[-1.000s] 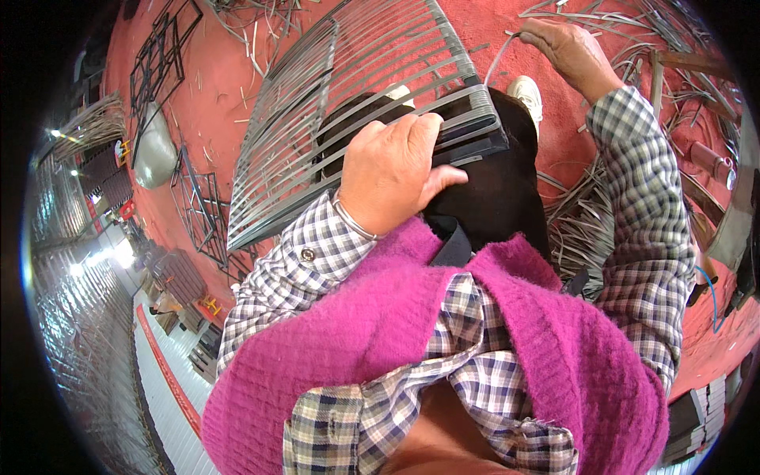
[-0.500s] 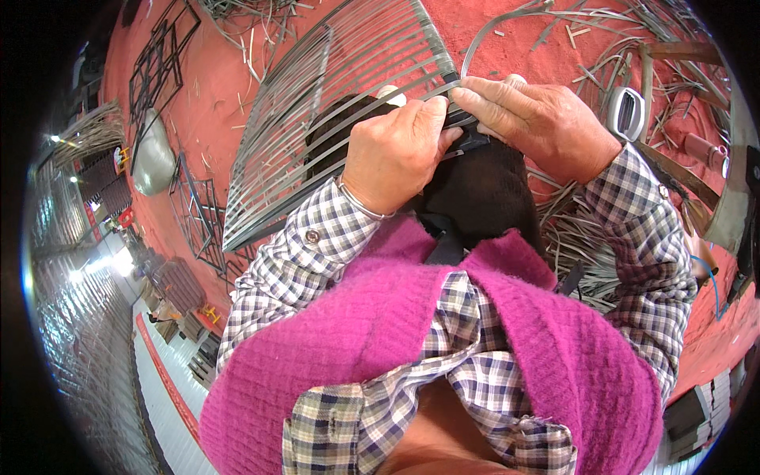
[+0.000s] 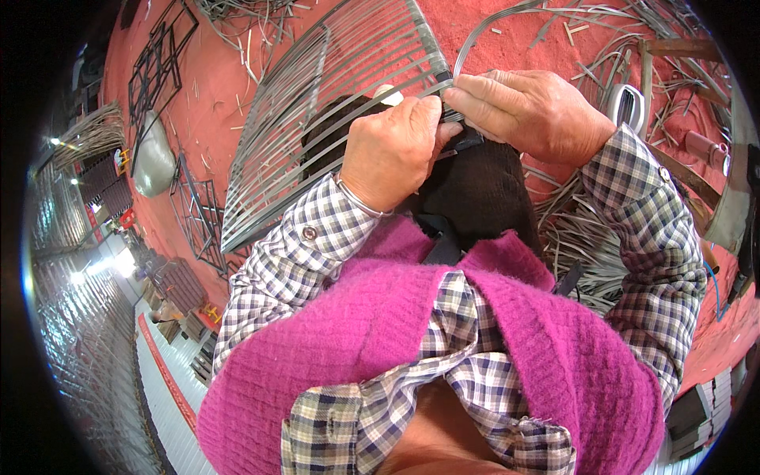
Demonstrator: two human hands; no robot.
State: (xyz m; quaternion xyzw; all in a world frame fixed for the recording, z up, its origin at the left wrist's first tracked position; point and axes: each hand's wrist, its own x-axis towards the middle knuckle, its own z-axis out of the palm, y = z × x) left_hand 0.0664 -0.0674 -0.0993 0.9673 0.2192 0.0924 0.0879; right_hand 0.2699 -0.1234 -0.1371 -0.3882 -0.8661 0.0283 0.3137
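Observation:
A frame point(image 3: 428, 43) wound with several parallel grey flat strips leans across my dark-clad lap and slants up to the left. My left hand point(image 3: 393, 150) is closed at its near corner, thumb and curled fingers pinching the edge where strips meet the bar. From the right, my right hand point(image 3: 532, 112) presses its fingers together on the same bar, close to the left fingertips. A loose grey strip point(image 3: 473, 41) arcs up and away from beneath the right fingertips. Both hands partly cover the exact spot where the strip meets the bar.
Loose strips point(image 3: 582, 245) lie heaped on the red floor beside my right knee. A white oval plastic item point(image 3: 628, 111) and a pink case point(image 3: 707, 152) are at the right, near wooden bars. Black metal frames point(image 3: 162, 59) and a silvery rounded object point(image 3: 154, 162) lie at the left.
Both hands and the wound frame have shifted slightly left. My right forearm has swung a little outward. Both hands stay at the same corner.

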